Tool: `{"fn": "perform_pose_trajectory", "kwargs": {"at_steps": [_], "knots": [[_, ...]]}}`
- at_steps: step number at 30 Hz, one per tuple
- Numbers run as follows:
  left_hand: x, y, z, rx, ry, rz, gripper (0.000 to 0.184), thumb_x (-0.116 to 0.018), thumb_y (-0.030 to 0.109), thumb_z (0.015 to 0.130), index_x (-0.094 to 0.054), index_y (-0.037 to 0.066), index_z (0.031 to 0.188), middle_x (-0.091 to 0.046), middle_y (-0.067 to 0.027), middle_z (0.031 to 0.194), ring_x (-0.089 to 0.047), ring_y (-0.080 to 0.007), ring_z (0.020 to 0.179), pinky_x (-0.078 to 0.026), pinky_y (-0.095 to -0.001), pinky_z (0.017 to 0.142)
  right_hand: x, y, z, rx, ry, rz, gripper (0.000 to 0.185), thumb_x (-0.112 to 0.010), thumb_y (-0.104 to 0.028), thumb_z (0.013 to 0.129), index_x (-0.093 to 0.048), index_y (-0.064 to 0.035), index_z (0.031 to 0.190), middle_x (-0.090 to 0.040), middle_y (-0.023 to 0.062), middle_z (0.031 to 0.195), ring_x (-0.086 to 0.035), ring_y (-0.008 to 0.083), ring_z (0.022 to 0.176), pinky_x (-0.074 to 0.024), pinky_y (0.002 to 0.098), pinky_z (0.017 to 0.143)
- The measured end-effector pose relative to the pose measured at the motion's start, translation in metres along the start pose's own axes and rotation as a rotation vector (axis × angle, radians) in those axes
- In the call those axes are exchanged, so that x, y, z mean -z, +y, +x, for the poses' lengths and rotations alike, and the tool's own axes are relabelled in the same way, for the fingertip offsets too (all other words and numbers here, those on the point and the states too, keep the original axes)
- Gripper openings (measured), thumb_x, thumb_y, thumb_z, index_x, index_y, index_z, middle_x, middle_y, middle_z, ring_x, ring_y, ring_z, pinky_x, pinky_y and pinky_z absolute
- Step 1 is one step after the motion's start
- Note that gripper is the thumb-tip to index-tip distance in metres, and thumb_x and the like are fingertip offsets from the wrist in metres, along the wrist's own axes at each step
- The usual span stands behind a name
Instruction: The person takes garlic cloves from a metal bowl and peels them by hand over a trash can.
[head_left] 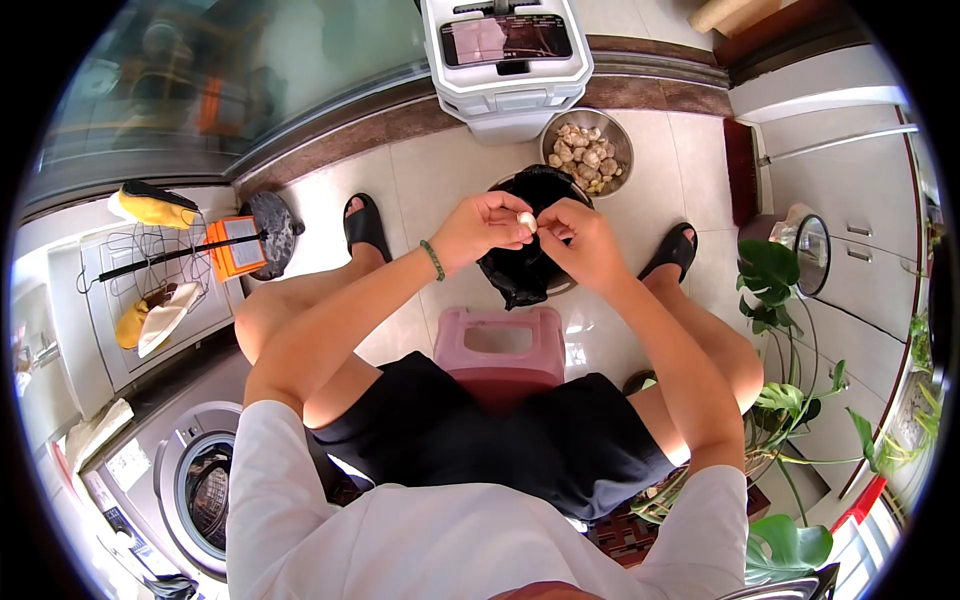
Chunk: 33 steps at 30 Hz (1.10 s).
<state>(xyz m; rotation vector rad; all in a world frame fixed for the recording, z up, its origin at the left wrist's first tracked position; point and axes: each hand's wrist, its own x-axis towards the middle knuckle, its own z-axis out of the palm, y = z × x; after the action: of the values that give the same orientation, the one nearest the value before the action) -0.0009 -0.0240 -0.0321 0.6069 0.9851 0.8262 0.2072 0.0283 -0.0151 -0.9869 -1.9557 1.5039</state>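
Observation:
Between the fingers of my left hand (484,229) is a small whitish garlic clove (526,221). My right hand (578,236) is right beside it, thumb and fingertips pinched together at the clove's edge; whether they hold a bit of skin is too small to tell. Both hands are above a bin lined with a black bag (525,272). Just behind the bin, a metal bowl (625,150) on the floor holds several garlic bulbs (583,153).
A pink stool (548,345) stands between my legs. Beyond the bin is a grey-white box (510,100) with a phone (506,40) on top. A washing machine (170,480) is at left; a leafy plant (770,270) and cabinets (840,180) are at right.

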Motion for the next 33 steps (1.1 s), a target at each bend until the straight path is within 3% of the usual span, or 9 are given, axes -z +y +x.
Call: {"fn": "perform_pose_trajectory", "kwargs": {"at_steps": [5, 7, 12, 22, 33], "knots": [[-0.006, -0.002, 0.000, -0.010, 0.003, 0.016, 0.026, -0.065, 0.003, 0.090, -0.058, 0.001, 0.115, -0.068, -0.0098, 0.106, -0.068, -0.0177, 0.096, -0.056, -0.0299, 0.085, -0.001, 0.002, -0.001, -0.021, 0.004, -0.048, 0.011, -0.066, 0.000, 0.077, -0.061, 0.0016, 0.087, -0.058, 0.0102, 0.080, -0.061, 0.0207, 0.067, -0.0499, 0.0312, 0.062], [-0.008, -0.005, 0.000, -0.090, -0.024, 0.029, 0.022, -0.066, 0.000, 0.088, -0.059, -0.001, 0.109, -0.068, -0.0072, 0.101, -0.066, -0.0136, 0.094, -0.055, -0.0269, 0.081, -0.002, 0.000, -0.001, -0.020, 0.007, -0.084, 0.012, -0.066, 0.000, 0.076, -0.061, 0.0016, 0.086, -0.058, 0.0112, 0.080, -0.061, 0.0227, 0.066, -0.0495, 0.0324, 0.062], [-0.011, -0.009, -0.001, -0.141, -0.008, 0.087, 0.021, -0.065, -0.005, 0.087, -0.060, -0.002, 0.107, -0.069, -0.0106, 0.103, -0.067, -0.0150, 0.094, -0.055, -0.0275, 0.083, -0.001, -0.011, -0.003, -0.015, -0.023, -0.225, 0.012, -0.066, -0.003, 0.075, -0.060, 0.0011, 0.084, -0.057, 0.0137, 0.079, -0.061, 0.0280, 0.068, -0.0495, 0.0367, 0.062], [-0.010, -0.007, 0.000, -0.141, -0.038, 0.114, 0.014, -0.069, -0.007, 0.083, -0.065, -0.002, 0.096, -0.070, -0.0085, 0.096, -0.067, -0.0122, 0.089, -0.055, -0.0254, 0.080, 0.002, -0.010, -0.003, -0.024, -0.054, -0.255, 0.011, -0.066, -0.005, 0.072, -0.061, 0.0013, 0.079, -0.057, 0.0132, 0.076, -0.060, 0.0295, 0.066, -0.0482, 0.0385, 0.060], [-0.009, -0.005, -0.001, -0.056, -0.072, 0.116, 0.017, -0.069, -0.005, 0.084, -0.066, -0.003, 0.101, -0.071, -0.0102, 0.098, -0.067, -0.0129, 0.087, -0.055, -0.0250, 0.078, 0.002, -0.007, -0.007, 0.026, -0.091, -0.263, 0.013, -0.069, -0.006, 0.072, -0.060, 0.0020, 0.078, -0.057, 0.0136, 0.074, -0.060, 0.0316, 0.065, -0.0481, 0.0398, 0.059]]}}
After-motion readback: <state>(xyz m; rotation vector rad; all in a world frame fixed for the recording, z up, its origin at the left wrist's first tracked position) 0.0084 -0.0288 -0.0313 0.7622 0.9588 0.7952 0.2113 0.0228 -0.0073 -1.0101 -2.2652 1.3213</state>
